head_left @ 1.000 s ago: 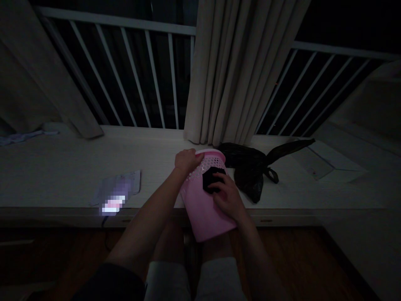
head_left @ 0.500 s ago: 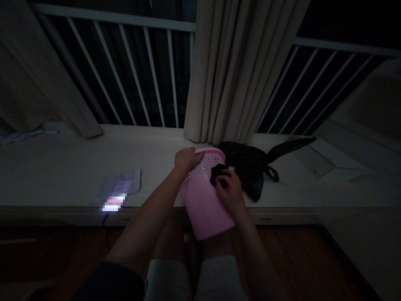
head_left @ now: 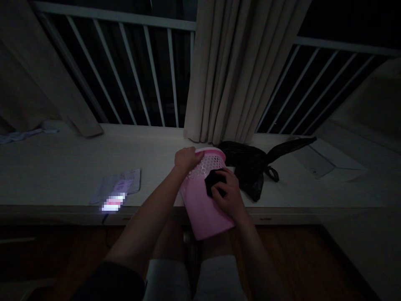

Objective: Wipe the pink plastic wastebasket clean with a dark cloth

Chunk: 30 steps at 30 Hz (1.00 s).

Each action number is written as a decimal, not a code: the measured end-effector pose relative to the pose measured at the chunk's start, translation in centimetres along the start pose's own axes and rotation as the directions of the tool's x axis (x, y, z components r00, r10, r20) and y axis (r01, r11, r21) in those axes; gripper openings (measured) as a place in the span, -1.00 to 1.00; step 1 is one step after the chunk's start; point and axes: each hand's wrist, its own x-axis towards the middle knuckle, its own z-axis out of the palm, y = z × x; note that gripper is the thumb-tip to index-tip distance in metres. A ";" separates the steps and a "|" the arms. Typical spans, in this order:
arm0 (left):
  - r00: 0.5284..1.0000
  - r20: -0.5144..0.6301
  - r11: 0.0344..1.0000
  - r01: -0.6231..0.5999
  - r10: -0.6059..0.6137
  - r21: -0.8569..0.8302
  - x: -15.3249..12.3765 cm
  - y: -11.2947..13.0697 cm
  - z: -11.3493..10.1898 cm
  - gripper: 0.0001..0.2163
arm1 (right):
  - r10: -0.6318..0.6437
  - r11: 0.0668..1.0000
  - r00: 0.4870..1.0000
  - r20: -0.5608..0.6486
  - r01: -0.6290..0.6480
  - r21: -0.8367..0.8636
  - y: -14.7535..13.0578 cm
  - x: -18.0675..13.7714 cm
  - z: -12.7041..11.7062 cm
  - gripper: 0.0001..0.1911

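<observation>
A pink wastebasket with a honeycomb-perforated band lies tilted between my arms, its rim away from me and its base over my knees. My left hand is closed on its rim, the thumb over the edge. My right hand pinches a black cloth-like piece and presses it against the basket's side, just below the holes. What exactly this dark piece is, I cannot make out in the dim light. Right behind the basket sits a crumpled black plastic bag with its handles sticking out.
The basket rests over the edge of a pale ledge. Papers and a glowing phone-like screen with a cable lie left. A white box stands right. Curtains and railings rise behind.
My right hand has slid the black piece slightly down and left along the basket's side, and more of it shows. My left hand and the basket stay put.
</observation>
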 end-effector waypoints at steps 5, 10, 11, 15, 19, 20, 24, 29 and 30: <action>1.000 0.007 1.000 0.018 -0.018 0.013 -0.1 -0.2 -0.1 -0.43 | 0.055 0.991 0.998 -0.003 -0.055 -0.122 -0.2 0.1 0.8 -0.70; 1.000 0.014 1.000 0.003 -0.003 -0.015 -0.1 -0.3 0.0 -0.44 | 0.147 0.979 0.972 -0.180 -0.170 -0.114 -0.1 0.1 0.6 -0.82; 1.000 0.010 1.000 0.000 0.000 -0.014 0.0 -0.2 0.1 -0.43 | 0.115 0.987 0.980 -0.161 -0.132 -0.095 -0.1 0.0 0.4 -0.80; 1.000 -0.013 1.000 0.003 -0.003 0.002 0.0 -0.2 0.3 -0.42 | 0.012 0.998 0.999 -0.048 -0.015 -0.061 -0.4 0.1 0.2 -0.84; 1.000 -0.011 1.000 0.009 -0.009 -0.002 0.0 -0.2 0.3 -0.45 | 0.109 0.985 0.988 -0.113 -0.123 -0.122 -0.4 0.2 0.4 -0.81; 1.000 -0.004 1.000 0.009 -0.009 -0.004 0.0 -0.2 0.3 -0.45 | 0.130 0.982 0.981 -0.145 -0.148 -0.120 -0.4 0.2 0.4 -0.83; 1.000 0.009 1.000 0.004 -0.004 -0.003 -0.1 -0.2 0.0 -0.43 | 0.073 0.994 0.988 -0.132 -0.083 -0.072 -0.4 0.1 0.3 -0.81; 1.000 0.022 1.000 0.013 -0.013 -0.015 -0.1 0.0 -0.2 -0.43 | 0.150 0.978 0.974 -0.167 -0.171 -0.116 -0.2 0.1 0.5 -0.82; 1.000 0.024 1.000 0.009 -0.008 -0.019 -0.1 0.0 -0.2 -0.43 | 0.170 0.974 0.967 -0.187 -0.194 -0.116 -0.1 0.1 0.5 -0.83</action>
